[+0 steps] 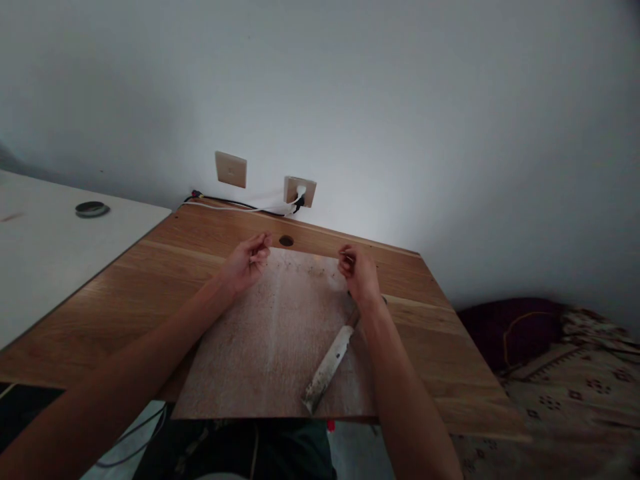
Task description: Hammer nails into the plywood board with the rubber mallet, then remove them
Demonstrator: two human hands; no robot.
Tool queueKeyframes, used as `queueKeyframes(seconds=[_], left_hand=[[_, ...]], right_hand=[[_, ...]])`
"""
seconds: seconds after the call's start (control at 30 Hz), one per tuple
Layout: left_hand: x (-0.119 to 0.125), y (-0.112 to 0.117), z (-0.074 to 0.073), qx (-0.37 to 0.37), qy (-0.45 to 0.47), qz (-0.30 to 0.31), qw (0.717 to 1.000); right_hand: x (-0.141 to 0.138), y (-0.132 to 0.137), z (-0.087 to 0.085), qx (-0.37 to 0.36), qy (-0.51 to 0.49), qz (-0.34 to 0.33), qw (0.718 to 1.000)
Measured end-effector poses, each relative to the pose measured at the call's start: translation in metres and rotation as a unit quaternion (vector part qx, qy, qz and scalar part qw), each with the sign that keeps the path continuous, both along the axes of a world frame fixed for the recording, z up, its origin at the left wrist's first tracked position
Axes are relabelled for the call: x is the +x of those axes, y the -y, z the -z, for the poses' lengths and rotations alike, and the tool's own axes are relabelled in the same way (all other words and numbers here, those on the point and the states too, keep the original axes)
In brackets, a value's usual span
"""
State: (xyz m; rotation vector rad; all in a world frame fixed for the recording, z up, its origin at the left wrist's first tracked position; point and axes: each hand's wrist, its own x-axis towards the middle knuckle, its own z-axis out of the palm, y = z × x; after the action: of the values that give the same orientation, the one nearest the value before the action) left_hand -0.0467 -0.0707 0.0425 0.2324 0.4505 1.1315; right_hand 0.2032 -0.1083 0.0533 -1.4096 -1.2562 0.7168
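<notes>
A thin, pale brownish board (pixel 250 353) lies on the wooden table, its near edge at the table's front. Over its far left corner is my left hand (pixel 250 259), fingers curled and fingertips pinched together. My right hand (pixel 358 270) is near the far right corner, also closed with curled fingers. Whatever either hand pinches is too small to make out. Several tiny specks or bits (pixel 311 270) run in a row along the board's far end. A tool with a worn whitish handle (pixel 330 367) lies slantwise on the board; my right wrist hides part of its far end.
The wooden table (pixel 430 347) meets the wall, with a round cable hole (pixel 286 241) near its back edge. Cables (pixel 235 207) run to a wall socket (pixel 300 191). A round dark-topped object (pixel 92 209) sits on the white table at left. Patterned bedding (pixel 565 393) lies at right.
</notes>
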Motion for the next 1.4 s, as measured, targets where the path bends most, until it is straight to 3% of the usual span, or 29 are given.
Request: queueKeyframes(seconds=[0.07, 0.17, 0.23, 0.3, 0.5, 0.63, 0.73, 0.77, 0.83, 0.9, 0.93, 1.0, 1.1, 1.17, 1.27, 1.4], left_hand=[[-0.001, -0.001, -0.002, -0.016, -0.004, 0.004, 1.0], [-0.004, -0.003, -0.003, -0.016, 0.031, -0.029, 0.999], [-0.005, -0.004, -0.002, -0.022, 0.027, -0.053, 0.998], [-0.002, -0.005, 0.0, -0.026, -0.002, -0.05, 0.998], [0.003, -0.001, 0.0, 0.012, -0.047, -0.024, 0.999], [-0.003, -0.001, -0.001, -0.003, -0.055, 0.011, 0.998], [-0.004, -0.003, 0.004, 0.018, -0.112, 0.056, 0.992], [-0.003, -0.003, 0.007, 0.036, -0.146, 0.071, 0.986], [0.0, -0.002, 0.012, 0.088, -0.232, 0.097, 0.964], [0.004, 0.001, 0.017, 0.167, -0.342, 0.103, 0.919], [0.005, 0.003, 0.019, 0.217, -0.408, 0.096, 0.881], [0.008, 0.004, 0.023, 0.322, -0.545, 0.071, 0.771], [0.01, 0.002, 0.028, 0.429, -0.687, 0.055, 0.584], [0.011, -0.003, 0.031, 0.465, -0.727, 0.061, 0.502], [0.012, -0.011, 0.035, 0.501, -0.739, 0.074, 0.444], [0.016, -0.018, 0.034, 0.507, -0.748, 0.068, 0.423]], right_hand=[[-0.003, 0.0, -0.002, -0.004, -0.197, -0.055, 0.979], [-0.01, 0.003, -0.004, -0.028, -0.45, -0.112, 0.885], [-0.016, 0.005, -0.003, -0.048, -0.495, -0.1, 0.862], [-0.022, 0.005, 0.0, -0.063, -0.481, -0.076, 0.871], [-0.027, 0.002, 0.009, -0.092, -0.368, -0.09, 0.921], [-0.02, 0.0, 0.014, -0.084, -0.216, -0.083, 0.969], [-0.017, 0.0, 0.018, -0.099, 0.023, -0.057, 0.993], [-0.017, 0.0, 0.02, -0.095, 0.127, -0.035, 0.987], [-0.019, 0.003, 0.023, -0.089, 0.321, 0.0, 0.943], [-0.023, 0.006, 0.027, -0.109, 0.458, 0.004, 0.882], [-0.025, 0.008, 0.028, -0.125, 0.505, 0.0, 0.854], [-0.029, 0.01, 0.028, -0.148, 0.563, -0.009, 0.813], [-0.031, 0.011, 0.026, -0.154, 0.591, -0.018, 0.792], [-0.03, 0.011, 0.025, -0.15, 0.595, -0.013, 0.79], [-0.028, 0.011, 0.027, -0.137, 0.595, 0.001, 0.792], [-0.024, 0.012, 0.032, -0.11, 0.575, -0.008, 0.81]])
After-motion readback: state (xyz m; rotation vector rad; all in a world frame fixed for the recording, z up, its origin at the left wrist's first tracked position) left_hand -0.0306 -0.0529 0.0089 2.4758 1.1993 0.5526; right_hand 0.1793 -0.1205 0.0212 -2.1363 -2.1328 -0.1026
